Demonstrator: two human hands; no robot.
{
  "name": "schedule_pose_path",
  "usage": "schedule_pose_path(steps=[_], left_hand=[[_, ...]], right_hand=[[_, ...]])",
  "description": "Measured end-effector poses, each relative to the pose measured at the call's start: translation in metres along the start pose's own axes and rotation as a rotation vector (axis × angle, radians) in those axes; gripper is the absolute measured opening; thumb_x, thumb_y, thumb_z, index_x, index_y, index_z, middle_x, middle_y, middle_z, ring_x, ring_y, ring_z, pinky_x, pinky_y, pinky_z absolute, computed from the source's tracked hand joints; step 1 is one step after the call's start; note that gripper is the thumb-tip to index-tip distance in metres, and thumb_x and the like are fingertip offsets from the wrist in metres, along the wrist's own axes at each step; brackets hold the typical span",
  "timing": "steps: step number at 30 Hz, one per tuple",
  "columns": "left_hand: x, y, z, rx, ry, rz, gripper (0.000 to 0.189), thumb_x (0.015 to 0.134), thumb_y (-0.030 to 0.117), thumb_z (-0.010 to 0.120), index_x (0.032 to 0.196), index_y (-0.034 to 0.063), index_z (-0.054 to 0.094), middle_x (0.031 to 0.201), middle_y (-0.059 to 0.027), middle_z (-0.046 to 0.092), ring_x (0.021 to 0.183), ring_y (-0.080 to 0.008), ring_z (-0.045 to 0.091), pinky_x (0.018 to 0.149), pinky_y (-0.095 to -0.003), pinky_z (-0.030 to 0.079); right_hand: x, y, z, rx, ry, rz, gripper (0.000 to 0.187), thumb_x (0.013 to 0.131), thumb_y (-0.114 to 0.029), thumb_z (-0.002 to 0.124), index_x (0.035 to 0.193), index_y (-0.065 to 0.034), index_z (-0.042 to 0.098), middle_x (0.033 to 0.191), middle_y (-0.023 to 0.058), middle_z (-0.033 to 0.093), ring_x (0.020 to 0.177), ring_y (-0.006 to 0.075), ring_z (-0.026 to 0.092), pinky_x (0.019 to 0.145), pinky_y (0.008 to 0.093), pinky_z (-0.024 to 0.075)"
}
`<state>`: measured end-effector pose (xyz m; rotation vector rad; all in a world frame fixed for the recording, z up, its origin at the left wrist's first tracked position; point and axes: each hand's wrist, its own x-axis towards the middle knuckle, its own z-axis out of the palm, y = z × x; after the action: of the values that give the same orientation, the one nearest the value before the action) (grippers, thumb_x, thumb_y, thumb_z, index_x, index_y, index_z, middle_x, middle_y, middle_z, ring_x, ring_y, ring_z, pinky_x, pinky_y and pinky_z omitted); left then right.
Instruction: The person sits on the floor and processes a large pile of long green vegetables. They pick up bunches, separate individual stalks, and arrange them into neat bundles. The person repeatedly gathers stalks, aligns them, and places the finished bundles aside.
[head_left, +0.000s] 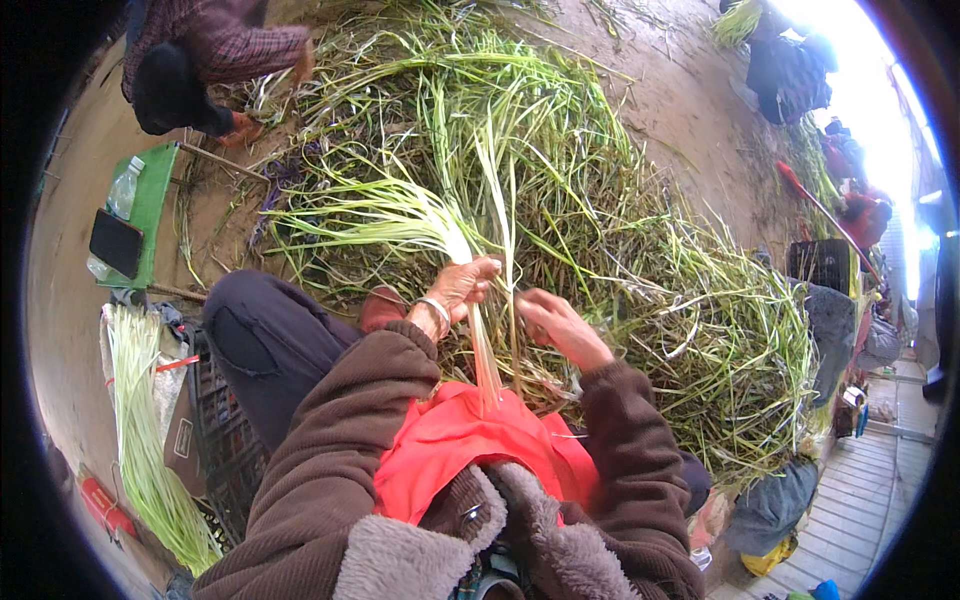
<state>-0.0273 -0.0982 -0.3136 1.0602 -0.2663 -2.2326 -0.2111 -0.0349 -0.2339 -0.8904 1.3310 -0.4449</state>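
Observation:
My left hand, with a metal bangle at its wrist, grips a bunch of long, pale green leafy stalks, perhaps garlic chives. Their leaves fan out up and to the left, while the whitish-pink lower ends hang over a red apron on my lap. Just to the right, my right hand is blurred, its fingers curled at a separate stalk with a brownish lower part. Beneath and beyond both hands spreads a large heap of loose green and withered leaves.
A green folding stool at the left bears a phone and a plastic bottle. Below it, pale stalks lie across a black crate. Another person bends over the heap at upper left. More people are at upper right.

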Motion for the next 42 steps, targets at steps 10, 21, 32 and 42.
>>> schedule_pose_path(steps=[10,21,32,42], left_hand=[[-0.001,0.006,-0.004,0.157,0.063,0.05,0.022,0.079,0.017,0.072,0.096,0.0071,0.061,0.069,0.0071,0.05,0.051,-0.0002,0.04,0.037,-0.0143,0.027],[-0.008,0.021,0.005,0.119,0.144,0.271,0.014,0.077,0.013,0.074,0.082,0.0083,0.062,0.072,0.004,0.06,0.055,-0.0027,0.05,0.04,-0.0157,0.032],[-0.016,0.035,0.016,0.28,0.147,0.379,0.02,0.073,0.011,0.076,0.086,0.0071,0.062,0.072,0.0015,0.062,0.053,-0.0036,0.051,0.038,-0.0156,0.031],[-0.021,0.022,0.025,0.301,0.125,0.324,0.018,0.075,0.019,0.074,0.084,0.0071,0.063,0.072,0.0006,0.061,0.053,-0.0051,0.053,0.039,-0.0182,0.032]], right_hand=[[0.056,0.009,0.017,0.139,0.085,-0.231,0.009,0.086,-0.013,0.064,0.08,-0.0091,0.059,0.062,-0.0088,0.048,0.051,0.0,0.038,0.047,0.0164,0.0274],[0.052,0.03,0.023,0.445,0.382,-0.338,0.018,0.086,-0.019,0.063,0.072,-0.0111,0.055,0.06,-0.008,0.048,0.049,0.0006,0.038,0.044,0.0167,0.03],[-0.067,0.095,-0.106,-1.002,0.546,0.28,0.038,0.073,-0.025,0.07,0.098,0.0002,0.06,0.093,0.0175,0.065,0.081,0.0292,0.063,0.074,0.039,0.0495],[0.037,-0.018,0.01,-0.137,0.124,-0.24,0.024,0.09,-0.021,0.057,0.091,0.0011,0.065,0.066,-0.0029,0.057,0.06,0.0046,0.049,0.055,0.0213,0.0395]])
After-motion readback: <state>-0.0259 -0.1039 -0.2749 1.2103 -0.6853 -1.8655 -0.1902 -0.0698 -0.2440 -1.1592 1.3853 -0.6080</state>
